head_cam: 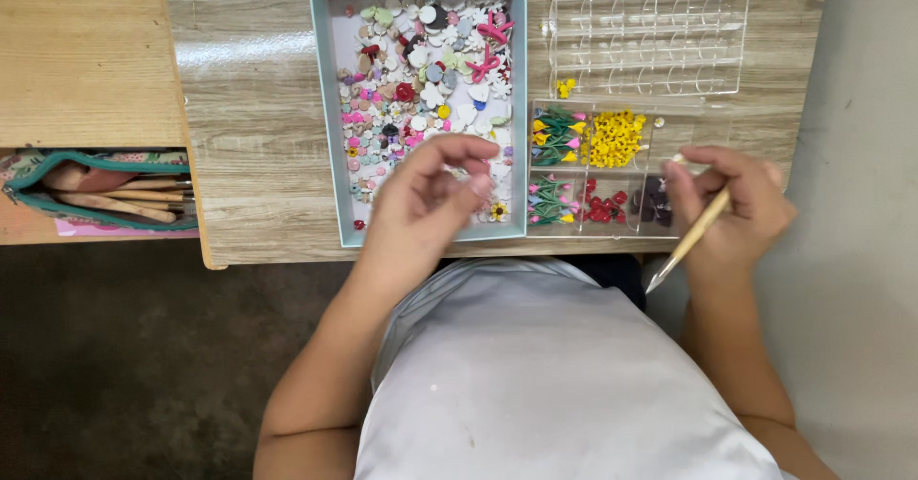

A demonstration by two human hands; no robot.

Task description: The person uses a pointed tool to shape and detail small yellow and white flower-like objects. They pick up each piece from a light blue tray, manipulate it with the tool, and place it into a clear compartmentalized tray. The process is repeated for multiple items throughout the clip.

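Wooden desk [258,107]: left hand [430,198] pinches narrowly over the tray [325,107], contents unclear; right hand [732,207] grips a stick [693,236]. Sorting; placing demands precision.

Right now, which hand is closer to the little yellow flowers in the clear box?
Right. The right hand, holding a wooden tool, hovers just right of the yellow flowers. The left hand is farther left, over the blue tray.
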